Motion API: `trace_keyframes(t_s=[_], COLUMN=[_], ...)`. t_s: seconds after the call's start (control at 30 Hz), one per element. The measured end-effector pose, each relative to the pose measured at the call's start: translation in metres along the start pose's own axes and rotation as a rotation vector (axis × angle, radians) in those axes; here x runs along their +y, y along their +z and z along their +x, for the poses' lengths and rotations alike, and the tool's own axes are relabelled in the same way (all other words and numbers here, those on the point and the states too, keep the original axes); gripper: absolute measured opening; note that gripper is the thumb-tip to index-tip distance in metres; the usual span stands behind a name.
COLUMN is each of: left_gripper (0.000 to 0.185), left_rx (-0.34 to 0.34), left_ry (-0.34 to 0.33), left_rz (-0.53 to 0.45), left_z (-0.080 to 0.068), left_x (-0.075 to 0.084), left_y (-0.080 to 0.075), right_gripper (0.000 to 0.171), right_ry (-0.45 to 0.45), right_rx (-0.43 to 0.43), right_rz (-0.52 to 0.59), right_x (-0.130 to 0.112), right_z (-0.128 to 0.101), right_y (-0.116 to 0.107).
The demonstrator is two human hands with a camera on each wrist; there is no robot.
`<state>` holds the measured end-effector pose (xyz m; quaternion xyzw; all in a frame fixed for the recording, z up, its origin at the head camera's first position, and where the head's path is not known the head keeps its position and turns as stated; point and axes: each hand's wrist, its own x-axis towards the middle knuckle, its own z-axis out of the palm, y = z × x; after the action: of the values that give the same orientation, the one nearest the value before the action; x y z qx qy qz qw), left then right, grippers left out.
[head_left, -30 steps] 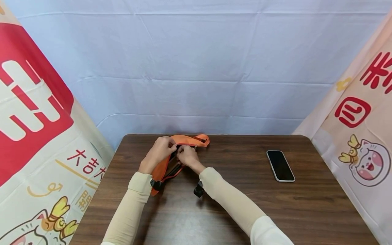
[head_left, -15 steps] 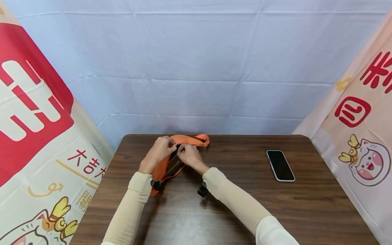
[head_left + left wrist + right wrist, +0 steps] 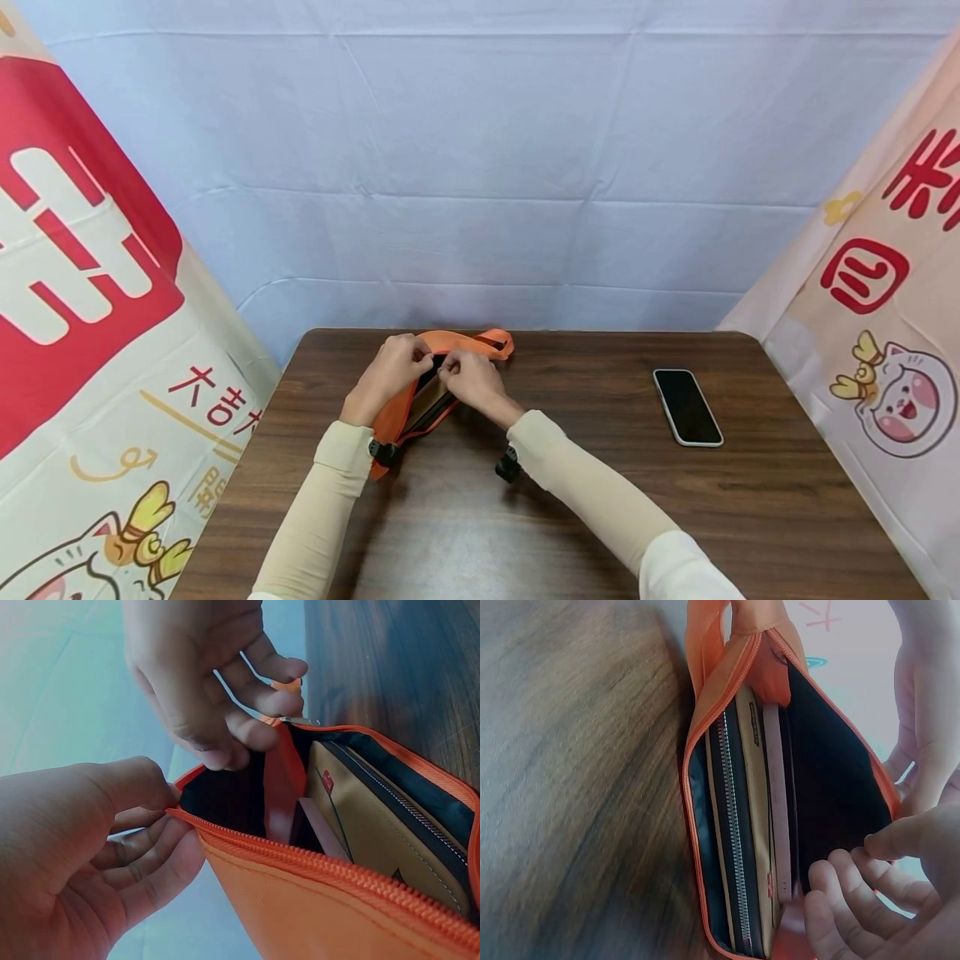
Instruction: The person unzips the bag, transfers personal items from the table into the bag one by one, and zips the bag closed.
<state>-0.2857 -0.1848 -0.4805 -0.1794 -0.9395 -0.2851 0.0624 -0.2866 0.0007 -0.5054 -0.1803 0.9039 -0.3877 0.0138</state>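
Pinching the rim of the orange bag (image 3: 277,907) with the left hand (image 3: 90,847); nothing to be seen in the grip of the right hand (image 3: 877,900), fingers loosely bent at the open mouth. Best to hold that rim wide and go gently, so as not to bump the tan pouch (image 3: 367,840) and pink thing (image 3: 778,810) inside. All at the back left of the table (image 3: 585,475); phone (image 3: 688,407) well apart, pale cloth (image 3: 480,208) behind.

Pale glare marks the tabletop (image 3: 465,525) in the bright head view; both wrist views look hazy.
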Motion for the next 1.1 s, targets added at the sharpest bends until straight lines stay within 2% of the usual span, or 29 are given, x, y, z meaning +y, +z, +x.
trace_keyframes(t_s=[0.63,1.1], left_gripper=[0.012,0.013], left_rx=[-0.005,-0.019], left_ry=[-0.004,-0.019], left_rz=[-0.011,0.002], left_z=[0.003,0.003], left_x=[-0.002,-0.003], left_y=[0.003,0.004], right_gripper=[0.011,0.008], right_ry=[-0.093,-0.077], right_rx=[0.045,0.026], right_rz=[-0.106,-0.116], right_x=[0.006,0.015], right_z=[-0.005,-0.012], right_y=[-0.026,-0.038])
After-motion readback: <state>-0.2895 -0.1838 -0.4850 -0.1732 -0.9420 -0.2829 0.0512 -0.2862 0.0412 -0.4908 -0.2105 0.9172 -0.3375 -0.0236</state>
